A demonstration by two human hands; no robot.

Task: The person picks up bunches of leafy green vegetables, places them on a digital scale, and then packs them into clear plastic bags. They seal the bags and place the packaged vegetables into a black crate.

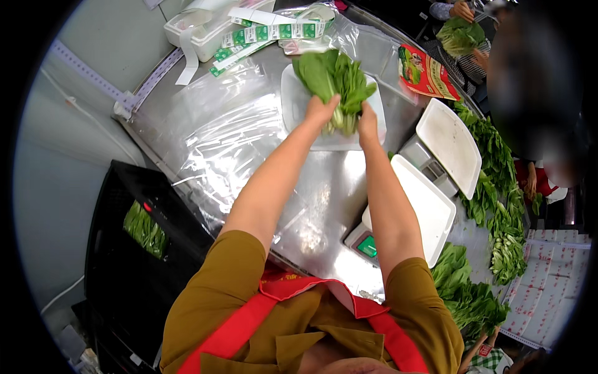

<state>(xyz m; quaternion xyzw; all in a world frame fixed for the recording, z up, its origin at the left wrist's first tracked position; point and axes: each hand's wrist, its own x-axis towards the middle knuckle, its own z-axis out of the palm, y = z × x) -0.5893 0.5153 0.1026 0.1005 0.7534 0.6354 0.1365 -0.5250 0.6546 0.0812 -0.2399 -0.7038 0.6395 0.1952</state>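
A bunch of leafy greens (337, 77) with pale stalks is gripped between both my hands, its leaves pointing away from me. My left hand (322, 111) closes on the left side of the stalks, thumb uppermost. On the other side, my right hand (367, 122) presses against the stalks and lower leaves. Beneath the bunch lies a white plastic tray (292, 110) on the metal table (322, 187); whether the stalks touch it I cannot tell. Clear plastic bags (219, 140) spread over the table to the left of the tray.
Strips of green-and-white labels (280, 32) and a white bin (205, 39) occupy the far side. Right are two scales with white pans (418, 210), a red printed package (427, 72) and heaped greens (507, 248). A black bin (126, 280) holds bagged greens. Co-workers handle greens opposite.
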